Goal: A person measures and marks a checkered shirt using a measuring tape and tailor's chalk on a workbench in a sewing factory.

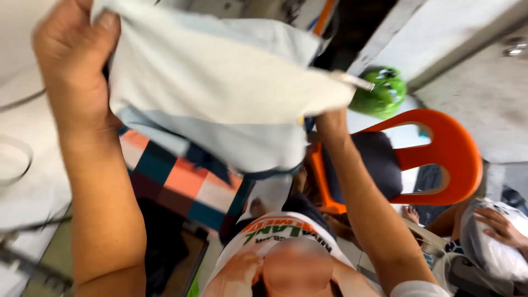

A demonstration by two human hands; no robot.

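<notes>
— Where is the cloth (pixel 220 93) now?

— Across the upper middle of the frame, raised and spread between my hands, white with pale blue, not yet folded or set down as far as I can judge.

— And your grip?

— My left hand (pixel 74 60), upper left, is clamped on its edge, arm stretched up. My right hand (pixel 330 122) is mostly hidden behind the far edge, so I cannot tell its hold. An orange chair (pixel 445 154) stands to the right.

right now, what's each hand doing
left hand: closed on the pale blue and cream cloth.
right hand: mostly hidden behind that cloth; grip cannot be told.
</notes>
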